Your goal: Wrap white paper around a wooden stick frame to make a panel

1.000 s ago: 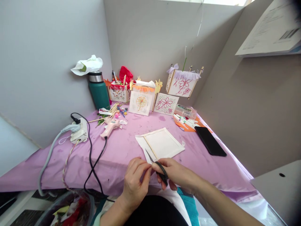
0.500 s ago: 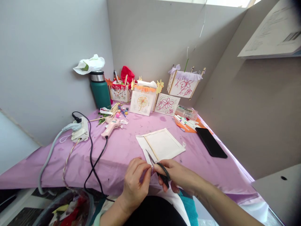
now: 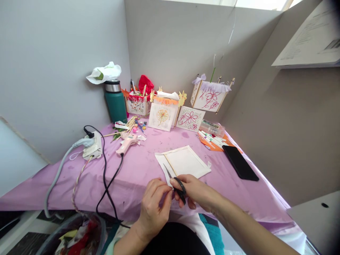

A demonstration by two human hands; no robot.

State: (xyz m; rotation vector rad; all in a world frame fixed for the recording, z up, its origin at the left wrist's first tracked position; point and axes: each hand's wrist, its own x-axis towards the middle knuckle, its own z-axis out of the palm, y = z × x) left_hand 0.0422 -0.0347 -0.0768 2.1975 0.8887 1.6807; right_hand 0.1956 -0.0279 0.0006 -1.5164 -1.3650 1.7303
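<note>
Red and yellow scraps (image 3: 81, 237) lie in a bin (image 3: 102, 228) below the near edge of the table (image 3: 140, 166), toward its left. At the middle of that edge the right hand (image 3: 196, 188) grasps black-handled scissors (image 3: 181, 196), its fingers wrapped around the loops; whether the blades are parted cannot be told. Just beside it, the left hand (image 3: 154, 201) pinches the near tip of the white paper (image 3: 190, 163) between thumb and forefinger. That sheet lies just in from the near edge, a thin wooden stick (image 3: 170, 165) along it, and the blades point away over its left margin.

Farther in, a black phone (image 3: 240, 163) rests along the right edge, and a pink glue gun (image 3: 128, 143) lies toward the left edge, near a white power strip (image 3: 94, 146). Past the phone are white markers (image 3: 212, 140). Toward the far left corner stands a green bottle (image 3: 117, 108) beside wooden sticks (image 3: 130, 123). Along the far edge lean two flowered panels (image 3: 161, 117), and a lilac-fringed box (image 3: 209, 101) hangs above the far right corner
</note>
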